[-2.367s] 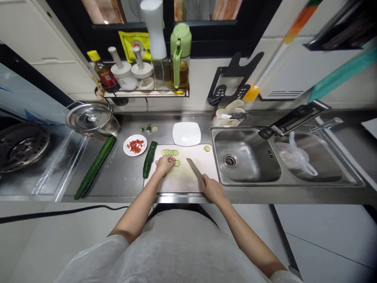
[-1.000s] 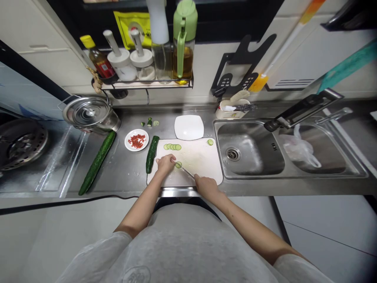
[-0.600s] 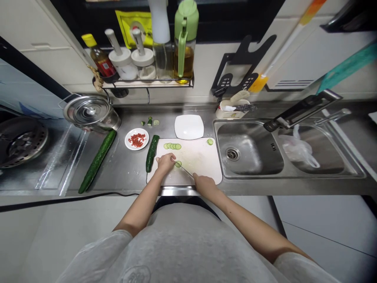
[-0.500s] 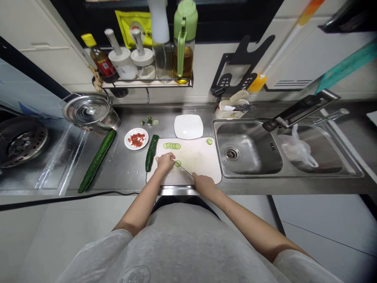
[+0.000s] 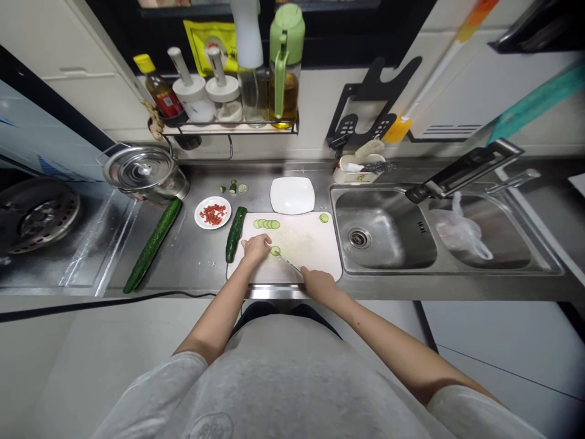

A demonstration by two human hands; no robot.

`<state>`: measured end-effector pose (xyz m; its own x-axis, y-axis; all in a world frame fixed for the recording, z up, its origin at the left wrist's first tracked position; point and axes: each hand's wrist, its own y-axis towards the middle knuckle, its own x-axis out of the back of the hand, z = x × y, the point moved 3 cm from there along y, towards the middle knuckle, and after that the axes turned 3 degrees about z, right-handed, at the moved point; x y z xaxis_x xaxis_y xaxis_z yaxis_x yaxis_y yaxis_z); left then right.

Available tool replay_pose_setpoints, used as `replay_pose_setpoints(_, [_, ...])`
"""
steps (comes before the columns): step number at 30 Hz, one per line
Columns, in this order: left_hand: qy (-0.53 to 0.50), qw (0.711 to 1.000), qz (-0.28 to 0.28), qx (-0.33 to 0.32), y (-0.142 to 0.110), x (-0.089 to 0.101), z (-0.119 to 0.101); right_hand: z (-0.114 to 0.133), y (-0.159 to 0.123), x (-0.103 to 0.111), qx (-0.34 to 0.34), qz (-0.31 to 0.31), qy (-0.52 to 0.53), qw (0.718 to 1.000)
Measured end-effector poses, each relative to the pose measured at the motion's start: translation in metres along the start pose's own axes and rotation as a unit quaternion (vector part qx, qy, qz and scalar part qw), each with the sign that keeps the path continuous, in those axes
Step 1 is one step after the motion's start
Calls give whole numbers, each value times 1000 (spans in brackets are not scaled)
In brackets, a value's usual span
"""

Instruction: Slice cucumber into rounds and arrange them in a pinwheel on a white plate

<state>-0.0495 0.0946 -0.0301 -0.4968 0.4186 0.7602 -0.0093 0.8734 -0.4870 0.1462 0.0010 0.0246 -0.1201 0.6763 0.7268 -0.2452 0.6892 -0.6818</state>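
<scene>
My right hand [image 5: 319,286] grips the knife [image 5: 290,263]; the cucumber slice [image 5: 275,250] lies ahead-left of it, beside my left hand [image 5: 256,249], grip indeterminable.

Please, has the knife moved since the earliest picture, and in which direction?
Yes. Judged against the cutting board, the knife has moved left, and its tip is now at the pale cucumber round.

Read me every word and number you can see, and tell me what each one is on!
None can be read clearly.
Yellow packet: dark marks like writing, too blurred to read.
Red label on the yellow-capped bottle: too small to read.
Round emblem on the grey shirt: too faint to tell if it has words.
</scene>
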Motion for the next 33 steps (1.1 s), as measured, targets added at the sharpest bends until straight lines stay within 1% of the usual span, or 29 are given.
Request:
replay_pose_setpoints(8, [2, 1000, 1, 6, -3, 0, -1, -12, -13, -12, 0, -8, -10, 1000])
replay_pose_setpoints(12, [26, 1000, 3, -6, -10, 0, -5, -19, -20, -17, 3, -12, 0, 1000])
replay_pose_setpoints(15, [52, 999, -10, -10, -15, -3, -8, -26, -22, -19, 4, -20, 15, 1000])
replay_pose_setpoints(17, [63, 998, -26, -9, -18, -5, -9, -33, -21, -19, -10, -38, 33, 999])
replay_pose_setpoints(19, [67, 997, -37, -10, -21, -7, -10, -41, -17, -19, -40, -57, 54, 996])
replay_pose_setpoints(23, [63, 997, -46, -19, -24, -9, -15, -52, -8, -17, -82, -78, 73, 991])
replay_pose_setpoints(28, [55, 998, -30, -17, -26, -9, -21, -56, -2, -16, -91, -90, 81, 988])
replay_pose_setpoints(33, [26, 999, -33, -16, -33, -7, -24, -58, -2, -17, -93, -77, 90, 988])
